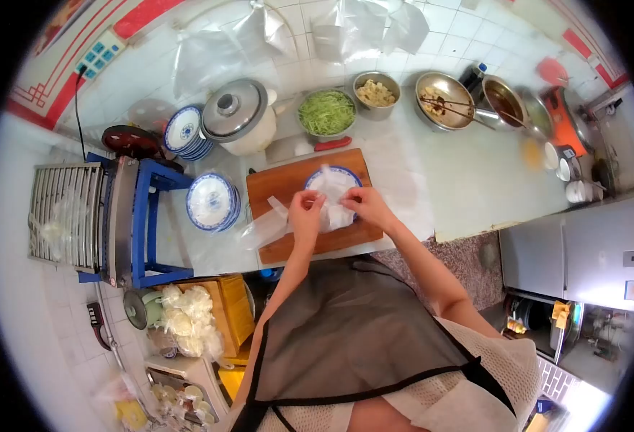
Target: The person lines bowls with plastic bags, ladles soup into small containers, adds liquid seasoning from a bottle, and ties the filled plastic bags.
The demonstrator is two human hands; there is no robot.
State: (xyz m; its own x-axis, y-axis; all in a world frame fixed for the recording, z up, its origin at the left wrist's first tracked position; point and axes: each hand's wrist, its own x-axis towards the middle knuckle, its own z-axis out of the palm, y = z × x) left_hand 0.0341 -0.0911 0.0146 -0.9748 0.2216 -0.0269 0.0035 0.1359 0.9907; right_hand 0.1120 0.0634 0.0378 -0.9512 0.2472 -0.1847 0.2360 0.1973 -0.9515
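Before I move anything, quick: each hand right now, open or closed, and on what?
Left hand: closed, fingertips pinching thin clear plastic.
Right hand: closed, fingertips pinched, apparently on the same plastic.

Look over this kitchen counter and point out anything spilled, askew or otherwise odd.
An orange-yellow patch marks the pale counter beside the white cups. It looks odd against the plain surface, perhaps a spill or stain; I can't tell which. Nothing else stands out.
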